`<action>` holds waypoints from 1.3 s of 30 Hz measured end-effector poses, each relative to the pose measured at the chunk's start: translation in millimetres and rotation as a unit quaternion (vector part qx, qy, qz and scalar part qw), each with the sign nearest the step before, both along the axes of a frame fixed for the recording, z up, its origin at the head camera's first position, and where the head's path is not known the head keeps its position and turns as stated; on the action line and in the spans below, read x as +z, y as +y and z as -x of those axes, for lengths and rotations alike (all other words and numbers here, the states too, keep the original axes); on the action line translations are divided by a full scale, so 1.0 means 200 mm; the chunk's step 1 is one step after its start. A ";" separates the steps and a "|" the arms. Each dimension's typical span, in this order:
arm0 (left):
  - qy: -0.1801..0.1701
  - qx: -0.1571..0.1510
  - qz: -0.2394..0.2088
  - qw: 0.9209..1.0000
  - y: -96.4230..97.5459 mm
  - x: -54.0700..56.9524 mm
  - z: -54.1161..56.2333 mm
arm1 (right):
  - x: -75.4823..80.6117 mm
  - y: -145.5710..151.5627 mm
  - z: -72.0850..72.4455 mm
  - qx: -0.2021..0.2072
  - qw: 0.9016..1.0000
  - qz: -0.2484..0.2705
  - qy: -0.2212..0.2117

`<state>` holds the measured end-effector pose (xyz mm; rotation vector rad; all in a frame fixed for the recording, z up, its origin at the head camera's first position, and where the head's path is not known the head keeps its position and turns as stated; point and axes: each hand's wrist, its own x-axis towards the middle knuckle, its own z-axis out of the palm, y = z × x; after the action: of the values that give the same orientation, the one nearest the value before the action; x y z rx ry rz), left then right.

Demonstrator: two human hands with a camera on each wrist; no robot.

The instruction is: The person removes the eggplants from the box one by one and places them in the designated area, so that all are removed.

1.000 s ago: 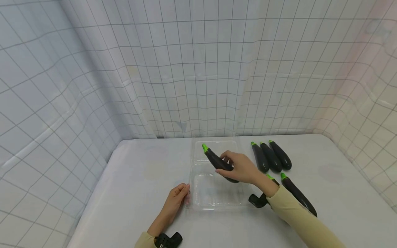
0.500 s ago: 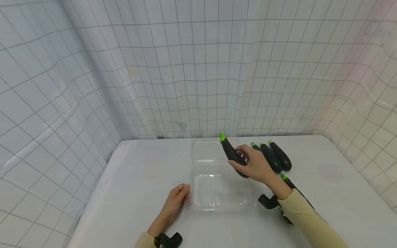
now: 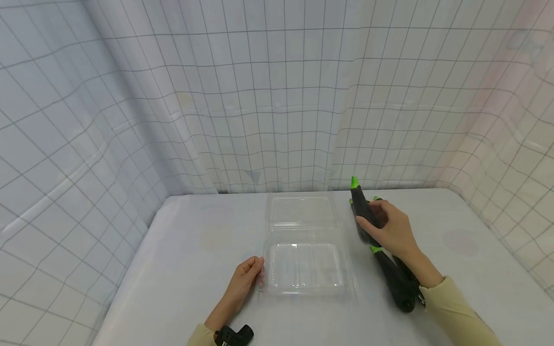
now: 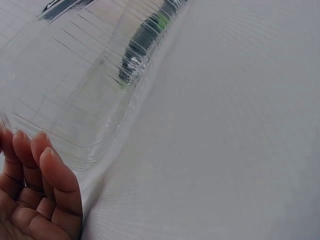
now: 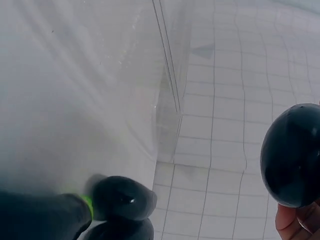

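My right hand grips a dark eggplant with a bright green stem, its stem end pointing up and away. It is raised over other eggplants at the back right, which it and the hand partly hide. In the right wrist view the rounded end of the held eggplant shows above the fingertips. At the left, my left hand pinches the edge of a clear plastic clamshell container, which lies with its lid folded back. The left wrist view shows the curled fingers right at the container's rim.
Two more eggplants lie nearer me at the right, one in front and the other partly under the right wrist. The white table ends at a hanging white grid-patterned curtain, which also closes both sides.
My right hand has carried the eggplant from over the container to the right, above the back-right eggplants, turning it more upright. The left hand and the container have stayed put.
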<state>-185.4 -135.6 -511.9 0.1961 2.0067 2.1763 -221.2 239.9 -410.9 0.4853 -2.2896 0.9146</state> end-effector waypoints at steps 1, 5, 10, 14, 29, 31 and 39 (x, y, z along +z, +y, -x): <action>-0.001 0.000 0.000 1.000 0.00 0.00 0.00 | 0.00 0.02 -0.01 -0.004 1.000 0.005 -0.004; -0.005 0.000 0.001 1.000 0.00 0.00 0.00 | -0.01 0.10 -0.03 -0.021 0.999 0.021 -0.018; -0.005 0.004 0.004 1.000 0.00 0.00 0.00 | -0.02 0.18 -0.08 -0.049 0.998 0.027 -0.042; -0.005 0.004 0.008 1.000 0.00 0.00 0.00 | -0.04 0.28 -0.12 -0.081 0.994 0.010 -0.079; -0.001 -0.001 0.011 1.000 0.00 0.00 0.00 | -0.23 0.62 -0.29 -0.143 0.953 -0.068 -0.259; 0.002 -0.002 0.012 1.000 0.00 0.00 0.00 | -0.23 0.65 -0.31 -0.144 0.945 -0.079 -0.282; -0.001 0.003 0.009 1.000 0.00 0.00 0.00 | -0.24 0.68 -0.36 -0.139 0.919 -0.113 -0.350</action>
<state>-186.1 -136.0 -512.5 0.1855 2.0262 2.1607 -148.3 375.4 -458.1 -0.1186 -3.0309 0.7545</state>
